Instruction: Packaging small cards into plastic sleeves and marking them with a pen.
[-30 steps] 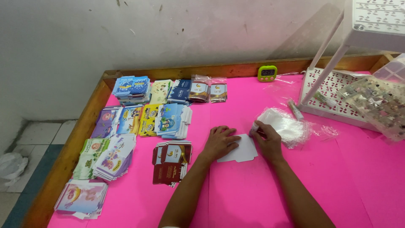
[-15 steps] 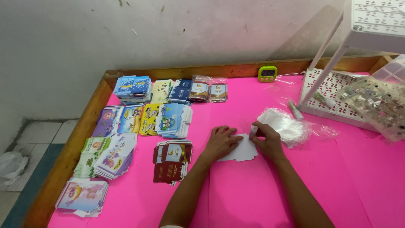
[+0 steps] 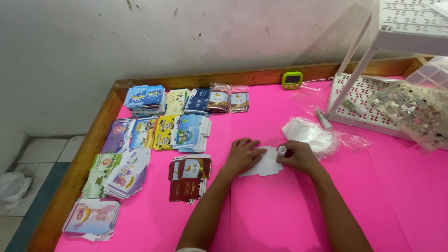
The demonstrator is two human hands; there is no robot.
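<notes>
White card blank (image 3: 266,163) lies flat on the pink table (image 3: 280,219), just right of the maroon card stack (image 3: 189,179) and the colourful card stacks (image 3: 140,135) farther left. Your left hand (image 3: 242,156) presses on its left half, fingers spread flat. Your right hand (image 3: 302,157) is clamped around a glue stick (image 3: 282,151) at the card's right edge, with clear plastic sleeves (image 3: 310,133) just beyond.

We see flat printed packs stacked at far left: blue ones (image 3: 145,97), cream (image 3: 178,101), navy (image 3: 198,100), and brown ones in clear bags (image 3: 228,100). Nearer lie purple (image 3: 116,135), yellow (image 3: 164,132), light-blue (image 3: 189,132), green (image 3: 101,173) and maroon packs (image 3: 189,178). A green timer's screen (image 3: 292,80) stands by the far edge.
</notes>
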